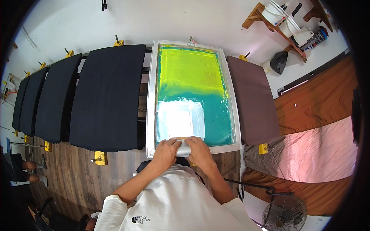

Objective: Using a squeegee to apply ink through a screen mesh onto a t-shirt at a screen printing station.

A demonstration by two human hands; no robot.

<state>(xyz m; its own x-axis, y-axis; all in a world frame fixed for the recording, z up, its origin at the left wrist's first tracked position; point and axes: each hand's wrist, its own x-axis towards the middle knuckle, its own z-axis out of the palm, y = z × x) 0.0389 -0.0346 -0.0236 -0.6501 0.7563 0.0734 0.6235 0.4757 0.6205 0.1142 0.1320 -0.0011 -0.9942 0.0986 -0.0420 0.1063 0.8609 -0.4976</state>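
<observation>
Grey, probably stiff, best held topside: my left hand (pixel 166 151) and right hand (pixel 198 149) clasp the squeegee (pixel 184 149) at the screen's (pixel 152 96) near end.

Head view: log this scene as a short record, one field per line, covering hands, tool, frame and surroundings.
Left hand: gripping the left side of the tool
Right hand: gripping its right side
Tool: squeegee with a silver handle, at the near end of the frame
Inside frame: screen, yellow-green at the far part, teal nearer, with a pale rectangle by the hands
Left of frame: four black boards in a row
Right of frame: brownish board
Lower right: round fan
</observation>
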